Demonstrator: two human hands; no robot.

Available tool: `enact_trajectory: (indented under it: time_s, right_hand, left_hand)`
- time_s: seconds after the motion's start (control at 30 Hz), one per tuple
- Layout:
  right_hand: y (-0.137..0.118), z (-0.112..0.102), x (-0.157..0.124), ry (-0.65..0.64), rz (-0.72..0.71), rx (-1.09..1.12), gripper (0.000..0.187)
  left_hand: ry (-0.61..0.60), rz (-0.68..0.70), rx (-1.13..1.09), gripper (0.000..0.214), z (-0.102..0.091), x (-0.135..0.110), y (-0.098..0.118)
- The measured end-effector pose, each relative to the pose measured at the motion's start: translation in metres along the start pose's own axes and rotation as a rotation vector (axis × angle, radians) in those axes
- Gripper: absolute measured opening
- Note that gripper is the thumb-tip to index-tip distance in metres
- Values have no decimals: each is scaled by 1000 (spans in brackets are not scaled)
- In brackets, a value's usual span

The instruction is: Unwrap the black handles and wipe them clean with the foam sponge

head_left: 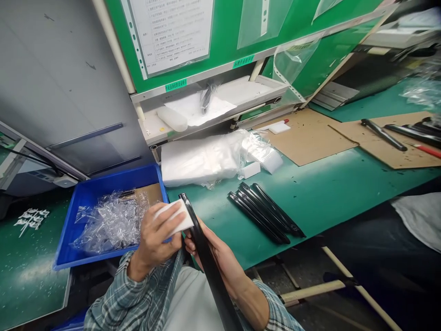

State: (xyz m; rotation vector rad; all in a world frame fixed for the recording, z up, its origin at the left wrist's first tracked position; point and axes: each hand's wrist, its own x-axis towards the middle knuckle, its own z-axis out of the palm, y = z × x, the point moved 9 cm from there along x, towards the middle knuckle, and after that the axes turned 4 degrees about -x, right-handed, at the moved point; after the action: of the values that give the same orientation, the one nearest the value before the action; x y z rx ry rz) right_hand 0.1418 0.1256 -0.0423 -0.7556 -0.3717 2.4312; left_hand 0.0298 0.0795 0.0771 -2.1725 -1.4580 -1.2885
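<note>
My left hand is closed around a white foam sponge block, whose right end presses against or lies right beside a long glossy black plastic strip. That strip slants from its narrow upper tip down toward my body. My right hand grips it from the right side, with fingertips showing on its left edge. Several similar black strips lie side by side on the green table, to the right of my hands.
On the left stands a blue bin holding crumpled clear plastic bags. Behind my hands lies a bag of white foam below a shelf. Cardboard, more black pieces and a red pen-like item are at right.
</note>
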Motion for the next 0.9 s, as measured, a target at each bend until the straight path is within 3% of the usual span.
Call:
enact_trajectory:
  time_s: [0.1,0.2,0.4,0.6,0.9]
  right_hand:
    - [-3,10,1,-66,19,63,28]
    - [-7,15,1,-80,40,94,26]
    - [-5,8,1,-28,54,84,25]
    - [-4,-12,0,106,6,19,37]
    - [-1,-5,-1,73,8,53,48]
  left_hand:
    - [70,-89,-56,49,-15,3,-20]
    - [38,-112,-56,52,-14,0,-23]
    - [-164,-19,-30,45,13,4,-6]
    - [-275,63,5,33,27,-2,11]
    - [-227,90,-38,32,26,-8,24]
